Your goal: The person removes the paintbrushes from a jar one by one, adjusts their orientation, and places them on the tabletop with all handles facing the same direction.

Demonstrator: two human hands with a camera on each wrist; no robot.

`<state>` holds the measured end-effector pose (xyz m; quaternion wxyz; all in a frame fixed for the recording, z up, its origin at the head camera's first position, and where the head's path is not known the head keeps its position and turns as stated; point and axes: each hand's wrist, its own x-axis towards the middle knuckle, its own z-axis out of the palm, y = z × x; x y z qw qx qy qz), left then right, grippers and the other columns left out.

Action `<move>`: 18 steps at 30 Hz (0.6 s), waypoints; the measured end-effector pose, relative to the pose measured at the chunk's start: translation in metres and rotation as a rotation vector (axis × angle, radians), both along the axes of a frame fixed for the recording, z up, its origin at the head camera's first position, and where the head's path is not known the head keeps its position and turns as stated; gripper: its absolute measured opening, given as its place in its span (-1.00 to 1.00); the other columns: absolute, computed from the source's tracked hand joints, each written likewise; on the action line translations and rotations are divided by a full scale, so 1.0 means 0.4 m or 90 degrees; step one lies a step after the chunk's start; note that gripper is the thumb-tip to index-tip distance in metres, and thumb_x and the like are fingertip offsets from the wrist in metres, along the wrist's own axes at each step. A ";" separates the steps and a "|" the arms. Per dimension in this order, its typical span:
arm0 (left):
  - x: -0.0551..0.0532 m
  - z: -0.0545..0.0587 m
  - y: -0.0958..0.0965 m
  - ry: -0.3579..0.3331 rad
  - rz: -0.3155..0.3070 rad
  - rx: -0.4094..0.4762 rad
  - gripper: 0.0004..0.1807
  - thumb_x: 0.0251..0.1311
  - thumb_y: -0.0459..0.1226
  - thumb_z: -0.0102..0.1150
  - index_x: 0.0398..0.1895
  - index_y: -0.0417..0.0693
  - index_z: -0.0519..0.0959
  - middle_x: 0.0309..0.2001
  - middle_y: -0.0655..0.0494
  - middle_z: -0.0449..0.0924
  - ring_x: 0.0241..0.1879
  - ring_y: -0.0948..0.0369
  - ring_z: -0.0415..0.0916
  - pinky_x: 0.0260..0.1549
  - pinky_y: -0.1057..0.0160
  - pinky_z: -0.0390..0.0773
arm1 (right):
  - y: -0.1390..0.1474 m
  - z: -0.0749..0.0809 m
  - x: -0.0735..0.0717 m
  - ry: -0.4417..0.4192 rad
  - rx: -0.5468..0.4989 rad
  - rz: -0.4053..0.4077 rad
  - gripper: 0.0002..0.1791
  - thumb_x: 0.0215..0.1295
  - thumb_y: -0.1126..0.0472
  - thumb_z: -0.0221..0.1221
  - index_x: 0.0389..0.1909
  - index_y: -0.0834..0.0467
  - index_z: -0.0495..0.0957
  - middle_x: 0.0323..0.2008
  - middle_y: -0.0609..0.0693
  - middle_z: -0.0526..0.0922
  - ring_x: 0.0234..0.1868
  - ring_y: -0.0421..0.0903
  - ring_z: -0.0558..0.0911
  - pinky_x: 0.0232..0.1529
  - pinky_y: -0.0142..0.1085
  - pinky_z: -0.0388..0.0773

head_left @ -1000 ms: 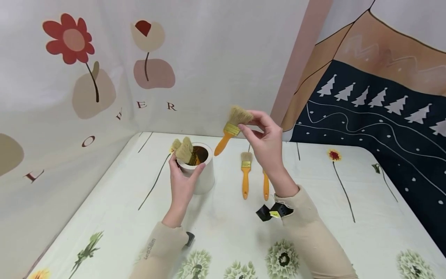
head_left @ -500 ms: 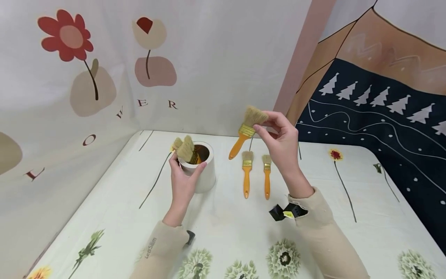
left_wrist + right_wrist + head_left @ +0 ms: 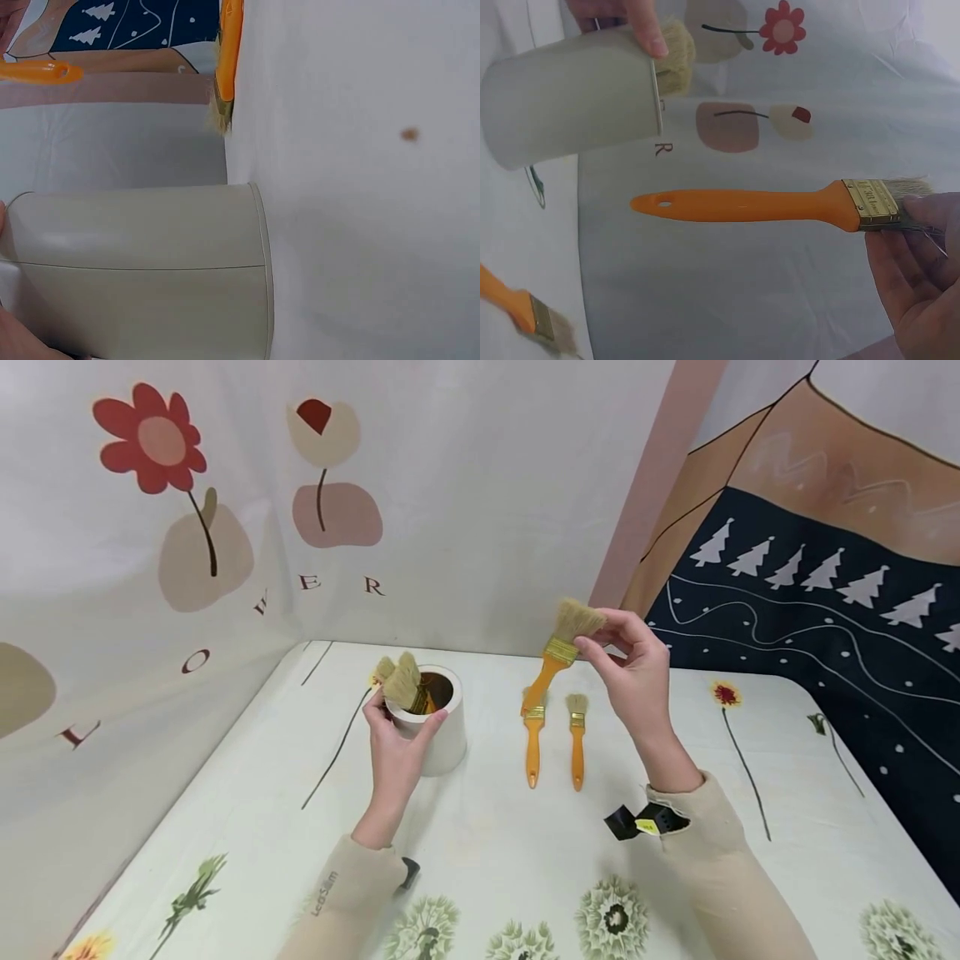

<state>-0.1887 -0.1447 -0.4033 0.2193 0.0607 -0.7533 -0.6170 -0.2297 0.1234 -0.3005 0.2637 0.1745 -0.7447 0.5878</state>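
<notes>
My right hand pinches a paintbrush by its bristle end, the orange handle slanting down to the left. In the right wrist view, the paintbrush's handle points away from the fingers, which grip near the gold metal band. My left hand grips the white cylindrical holder around its near side, thumb at the rim. Brushes stand in the holder with bristles up, leaning toward the left hand. The left wrist view shows the holder's pale side upright on the table.
Two smaller paintbrushes lie on the table right of the holder: one brush partly overlapped by the held handle, another brush beside it. A floral cloth covers the table. A printed curtain rises behind the table.
My right hand has moved to the right with the paintbrush, away from the holder, uncovering the right-hand brush on the table. My left hand stays on the holder.
</notes>
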 end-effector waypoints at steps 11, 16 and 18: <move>0.004 0.002 0.006 -0.001 0.007 0.011 -0.01 0.11 -0.14 0.45 0.42 -0.19 -0.02 0.47 -0.13 0.12 0.51 0.03 0.09 0.55 -0.01 0.06 | 0.056 -0.021 -0.011 -0.005 0.017 -0.017 -0.67 0.28 0.37 0.28 0.05 0.35 0.55 -0.22 -0.45 0.61 -0.20 -0.44 0.65 -0.17 -0.60 0.62; 0.006 0.005 0.006 0.001 0.007 0.010 -0.02 0.12 -0.15 0.45 0.42 -0.18 -0.02 0.47 -0.13 0.13 0.51 0.03 0.09 0.55 -0.01 0.05 | 0.068 -0.028 -0.021 -0.016 0.016 -0.019 -0.68 0.28 0.37 0.28 0.04 0.36 0.55 -0.24 -0.45 0.61 -0.22 -0.43 0.64 -0.17 -0.59 0.62; 0.005 0.005 0.005 0.001 0.007 0.007 -0.02 0.12 -0.15 0.45 0.42 -0.18 -0.01 0.47 -0.13 0.12 0.51 0.04 0.08 0.55 -0.01 0.05 | 0.071 -0.029 -0.024 -0.021 0.012 -0.016 -0.68 0.28 0.38 0.28 0.04 0.36 0.55 -0.25 -0.44 0.62 -0.23 -0.42 0.64 -0.16 -0.59 0.63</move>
